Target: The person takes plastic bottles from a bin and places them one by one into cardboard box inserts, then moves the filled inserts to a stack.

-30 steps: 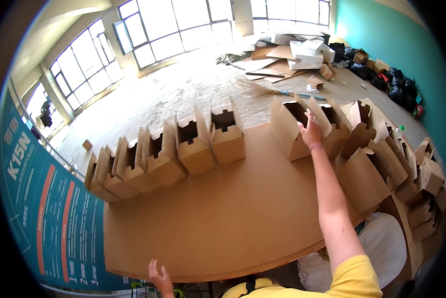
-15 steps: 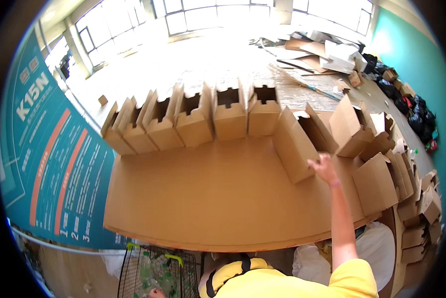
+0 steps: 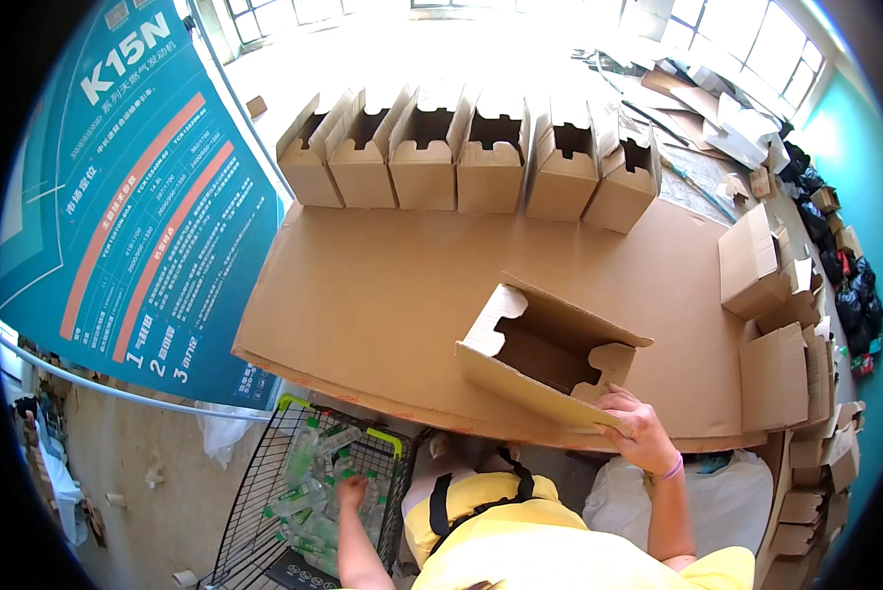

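An open-topped cardboard box (image 3: 508, 385) sits at an angle near the front edge of the cardboard-covered table (image 3: 382, 285). My right hand (image 3: 638, 430) pinches the upper edge of its near right corner, thumb and fingers closed on the cardboard. Inside, the box is shadowed and no contents show. Down to the left, my left hand (image 3: 352, 489) reaches into a black wire shopping cart (image 3: 240, 511) heaped with clear, green-capped plastic bottles (image 3: 304, 462). Its fingers are curled by a bottle's cap and seem closed on that bottle.
Several open boxes (image 3: 427, 177) stand in a row along the table's far edge. More cardboard boxes (image 3: 774, 369) crowd the right side. A teal banner (image 3: 156, 226) leans on the left. White sacks (image 3: 707, 501) lie below the table, and a broom (image 3: 702, 182) lies beyond.
My right hand has drawn the box from the far right toward me and turned it. My left hand shows more fully in the cart. The view has shifted.
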The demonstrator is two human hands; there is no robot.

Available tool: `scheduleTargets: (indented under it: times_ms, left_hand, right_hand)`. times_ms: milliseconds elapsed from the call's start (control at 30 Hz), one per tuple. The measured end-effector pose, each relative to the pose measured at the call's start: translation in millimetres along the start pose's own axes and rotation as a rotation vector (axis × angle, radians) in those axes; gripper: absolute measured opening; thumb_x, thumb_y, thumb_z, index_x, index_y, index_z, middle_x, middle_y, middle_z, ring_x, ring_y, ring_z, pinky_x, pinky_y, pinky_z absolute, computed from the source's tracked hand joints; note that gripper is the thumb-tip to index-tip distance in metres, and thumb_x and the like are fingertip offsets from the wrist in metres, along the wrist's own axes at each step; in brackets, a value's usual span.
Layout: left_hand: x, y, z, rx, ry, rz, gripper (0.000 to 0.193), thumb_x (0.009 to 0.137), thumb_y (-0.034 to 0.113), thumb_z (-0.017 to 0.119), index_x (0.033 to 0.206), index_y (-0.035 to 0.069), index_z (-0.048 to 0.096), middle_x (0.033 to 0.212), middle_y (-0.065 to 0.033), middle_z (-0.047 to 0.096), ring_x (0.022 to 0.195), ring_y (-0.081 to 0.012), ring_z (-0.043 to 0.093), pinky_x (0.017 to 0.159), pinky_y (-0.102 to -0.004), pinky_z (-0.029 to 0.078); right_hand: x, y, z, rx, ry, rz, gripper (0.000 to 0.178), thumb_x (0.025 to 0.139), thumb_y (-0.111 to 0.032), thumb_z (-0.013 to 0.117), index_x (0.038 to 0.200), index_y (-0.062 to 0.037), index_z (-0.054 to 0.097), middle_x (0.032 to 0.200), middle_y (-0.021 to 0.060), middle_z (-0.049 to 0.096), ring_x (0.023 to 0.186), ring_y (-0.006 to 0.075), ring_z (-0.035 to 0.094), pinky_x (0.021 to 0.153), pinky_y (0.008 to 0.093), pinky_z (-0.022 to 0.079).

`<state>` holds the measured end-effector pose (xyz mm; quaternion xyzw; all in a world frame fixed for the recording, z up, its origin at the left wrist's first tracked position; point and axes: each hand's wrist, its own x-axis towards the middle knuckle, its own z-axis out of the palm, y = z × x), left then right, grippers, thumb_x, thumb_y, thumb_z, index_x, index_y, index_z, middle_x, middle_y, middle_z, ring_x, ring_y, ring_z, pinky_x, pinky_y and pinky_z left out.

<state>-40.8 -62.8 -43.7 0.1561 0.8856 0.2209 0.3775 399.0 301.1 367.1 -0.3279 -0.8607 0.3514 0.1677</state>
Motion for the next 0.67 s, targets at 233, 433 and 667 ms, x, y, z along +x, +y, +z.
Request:
scheduleTargets:
  times_ms: [233,433,667]
  left_hand:
    - [22.0,-112.2,37.3,0.64,-0.235,0.372,0.04,0.085,0.044,0.063,0.097,0.008,0.075,0.104,-0.0173,0.071,0.098,-0.0386,0.066,0.084,-0.0489,0.053]
    - [30.0,-133.0,75.1,0.611,-0.263,0.304,0.041,0.08,0.043,0.066,0.102,0.01,0.075,0.108,-0.0168,0.071,0.104,-0.0378,0.065,0.089,-0.0485,0.052]
    - [49.8,-98.7,55.6,0.632,-0.679,0.028,0.077,0.073,0.05,0.077,0.138,0.013,0.055,0.144,-0.0196,0.05,0.133,-0.0225,0.05,0.109,-0.0398,0.041]
  right_hand:
    - [19.1,-31.9,-11.5,-0.133,-0.105,0.003,0.046,0.071,-0.004,0.076,0.115,-0.0054,0.065,0.123,0.0137,0.062,0.121,0.0351,0.055,0.102,0.0432,0.047]
    - [55.3,-44.1,-7.1,-0.362,-0.236,-0.062,0.051,0.071,-0.018,0.077,0.119,-0.0057,0.064,0.125,0.0154,0.062,0.123,0.0335,0.055,0.104,0.0456,0.045]
    - [90.9,-72.3,-3.0,-0.643,-0.662,0.393,0.053,0.067,-0.032,0.08,0.114,-0.0093,0.069,0.123,0.0213,0.063,0.125,0.0308,0.053,0.109,0.0386,0.039]
